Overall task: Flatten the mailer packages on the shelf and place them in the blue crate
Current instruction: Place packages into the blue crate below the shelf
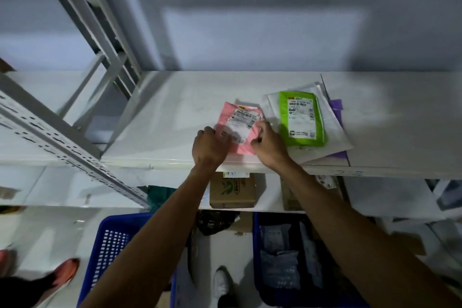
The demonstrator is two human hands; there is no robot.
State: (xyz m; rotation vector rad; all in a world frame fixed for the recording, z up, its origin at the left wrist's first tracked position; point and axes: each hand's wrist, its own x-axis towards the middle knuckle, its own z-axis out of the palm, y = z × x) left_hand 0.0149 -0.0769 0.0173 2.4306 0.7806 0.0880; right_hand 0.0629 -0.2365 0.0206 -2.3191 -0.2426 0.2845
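We are gripping the pink plastic mailer package [237, 130] on the white metal shelf [172, 117], left hand [211, 147] and right hand [268, 145] seemingly curling round its near corners, its long axis running near to far.

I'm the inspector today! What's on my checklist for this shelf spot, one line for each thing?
Surface: white shelf, lit in patches.
Job's things: pink mailer lies flat on the shelf; green mailer sits on white mailers, with a purple mailer underneath. Below are a left blue crate and a right blue crate with packages inside.
Clutter: cardboard box on the lower shelf.
Grippers: left hand and right hand both grip the pink mailer's near end.
Cables: nothing seen.
Surroundings: grey wall, metal rack post, white shoe on the floor.
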